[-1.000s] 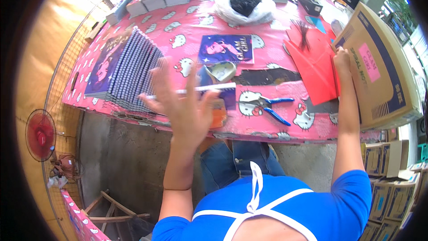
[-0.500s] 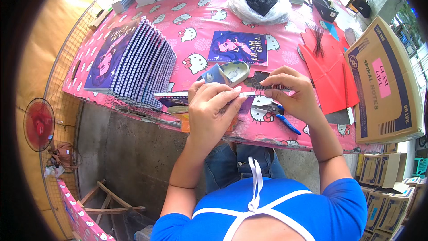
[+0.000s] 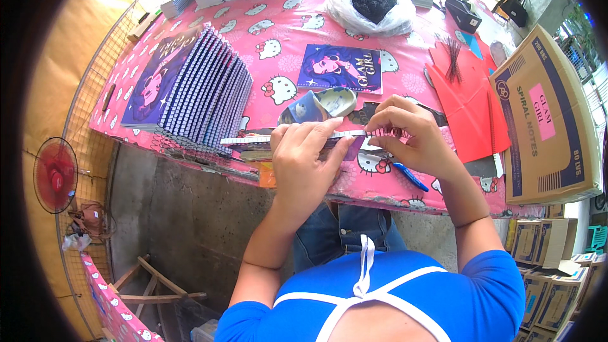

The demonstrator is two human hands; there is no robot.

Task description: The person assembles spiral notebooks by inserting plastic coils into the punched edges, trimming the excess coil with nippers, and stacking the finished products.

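Observation:
My left hand (image 3: 303, 155) is closed around a thin notebook (image 3: 244, 142) standing on its long side, its punched spine edge turned up. At the right end of that edge, the fingertips of my right hand (image 3: 408, 133) pinch a dark spiral binding coil (image 3: 384, 132). The coil's tip meets the notebook's end; how far it is threaded is hard to see. Under my right hand lie pliers with a blue handle (image 3: 411, 177), their jaws mostly hidden. Just beyond my hands rests a blue and cream curved holder (image 3: 320, 104).
A tall stack of purple-covered notebooks (image 3: 202, 88) stands at left, with one notebook (image 3: 340, 68) lying ahead. Behind is a plastic bag of black coils (image 3: 373, 3). Red sheets (image 3: 468, 101) and a cardboard box (image 3: 548, 120) occupy the right of the pink table (image 3: 278, 47).
My right hand has shifted slightly left and curled in, bringing the coil to the notebook's end. The notebook has tilted, showing more of its punched edge. My right hand covers more of the pliers.

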